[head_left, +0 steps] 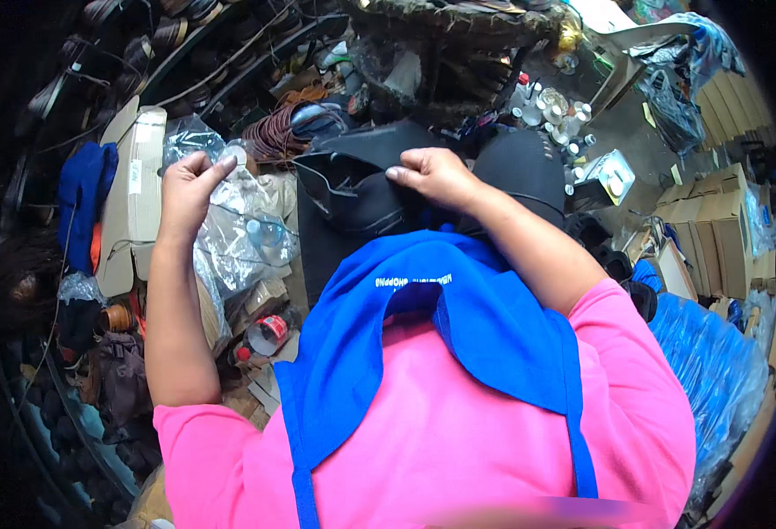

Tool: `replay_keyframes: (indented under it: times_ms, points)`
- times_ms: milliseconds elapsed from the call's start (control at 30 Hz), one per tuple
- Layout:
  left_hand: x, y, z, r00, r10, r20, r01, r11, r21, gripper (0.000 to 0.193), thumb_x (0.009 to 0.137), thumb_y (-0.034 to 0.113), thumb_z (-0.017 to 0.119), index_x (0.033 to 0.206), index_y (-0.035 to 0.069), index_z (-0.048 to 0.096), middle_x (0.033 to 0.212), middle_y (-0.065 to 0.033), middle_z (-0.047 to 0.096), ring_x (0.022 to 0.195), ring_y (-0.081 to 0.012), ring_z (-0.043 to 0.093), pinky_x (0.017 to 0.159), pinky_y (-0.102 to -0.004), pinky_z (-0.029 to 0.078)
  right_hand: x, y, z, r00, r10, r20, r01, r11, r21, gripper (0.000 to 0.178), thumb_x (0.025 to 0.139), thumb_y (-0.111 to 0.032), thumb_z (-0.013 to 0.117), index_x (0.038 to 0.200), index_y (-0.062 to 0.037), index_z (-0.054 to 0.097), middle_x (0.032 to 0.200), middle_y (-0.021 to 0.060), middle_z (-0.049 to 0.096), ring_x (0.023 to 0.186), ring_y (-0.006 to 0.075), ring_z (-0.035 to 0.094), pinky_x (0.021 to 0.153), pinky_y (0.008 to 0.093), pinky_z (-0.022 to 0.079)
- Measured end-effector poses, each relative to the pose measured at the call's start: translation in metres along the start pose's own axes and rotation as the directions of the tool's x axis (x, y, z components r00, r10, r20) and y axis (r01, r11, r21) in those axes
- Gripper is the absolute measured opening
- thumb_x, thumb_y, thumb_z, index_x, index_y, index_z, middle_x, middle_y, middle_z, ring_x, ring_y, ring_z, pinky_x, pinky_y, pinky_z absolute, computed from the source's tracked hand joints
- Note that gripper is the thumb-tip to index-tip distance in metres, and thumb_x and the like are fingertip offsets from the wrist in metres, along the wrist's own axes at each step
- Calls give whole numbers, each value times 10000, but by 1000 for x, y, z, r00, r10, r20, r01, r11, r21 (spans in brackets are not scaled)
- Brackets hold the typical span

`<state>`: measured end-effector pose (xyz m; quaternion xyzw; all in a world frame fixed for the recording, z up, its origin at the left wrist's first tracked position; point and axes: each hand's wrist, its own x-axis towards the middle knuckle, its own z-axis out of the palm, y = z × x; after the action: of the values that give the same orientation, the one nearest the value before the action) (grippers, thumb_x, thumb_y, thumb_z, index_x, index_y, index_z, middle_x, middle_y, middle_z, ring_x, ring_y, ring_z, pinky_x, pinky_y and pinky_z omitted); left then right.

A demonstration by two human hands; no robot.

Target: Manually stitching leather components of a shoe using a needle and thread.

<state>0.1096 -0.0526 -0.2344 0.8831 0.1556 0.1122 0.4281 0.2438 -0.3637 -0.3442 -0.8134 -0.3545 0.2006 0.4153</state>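
A black shoe-like piece (363, 201) with an open top and a thin raised edge rests on my dark-clad lap. My right hand (436, 176) is closed over its right side, thumb and fingertips pressed together and pointing left. Whatever lies between those fingers is too small to make out. Raised off to the left, apart from the black piece, my left hand (192, 189) is pinched, thumb against the bent forefinger. No thread or tool can be made out in that pinch. A blue apron (344, 326) covers my front, over a pink shirt.
Left of my legs lie clear plastic bags (247, 234), a flattened carton (132, 203) and a red-labelled bottle (267, 335). A coil of brown cord (273, 134) sits ahead. Several bottles (551, 115) stand far right, cardboard boxes (710, 229) and blue plastic-wrapped goods (705, 370) nearer.
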Motion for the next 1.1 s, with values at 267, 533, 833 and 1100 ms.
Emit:
replay_keyframes:
  times_ms: [267,533,833,1100]
  points:
    - [-16,14,27,999,-23,29,24,999,-45,364,786,173,701,578,57,426,571,50,374,560,-59,319,499,-251,269,-17,-3,-38,955,135,265,-206,943,260,409,871,-393,600,688,-32,541,584,-29,444,585,70,395,536,289,374]
    - [-45,111,126,768,535,351,-485,845,-226,576,710,261,742,1203,44,537,1091,-187,612,933,-325,623,791,-383,488,-85,-99,-127,866,-76,494,76,997,20,335,889,-261,573,1057,28,598,969,160,642,885,252,614,802,337,469]
    - [-52,150,105,581,530,618,-407,846,-344,209,763,162,689,883,5,622,752,-123,605,731,-246,602,679,-338,468,-100,-132,-191,827,-483,288,297,810,505,247,832,-220,648,913,13,671,915,115,643,877,221,607,800,327,459]
    - [-81,89,-40,948,247,199,-1,630,-777,199,835,199,605,760,34,522,632,-14,487,527,-110,478,754,-320,425,-76,-53,-201,997,67,46,-77,964,255,299,857,-279,617,1002,-21,658,899,19,623,856,91,550,734,237,420]
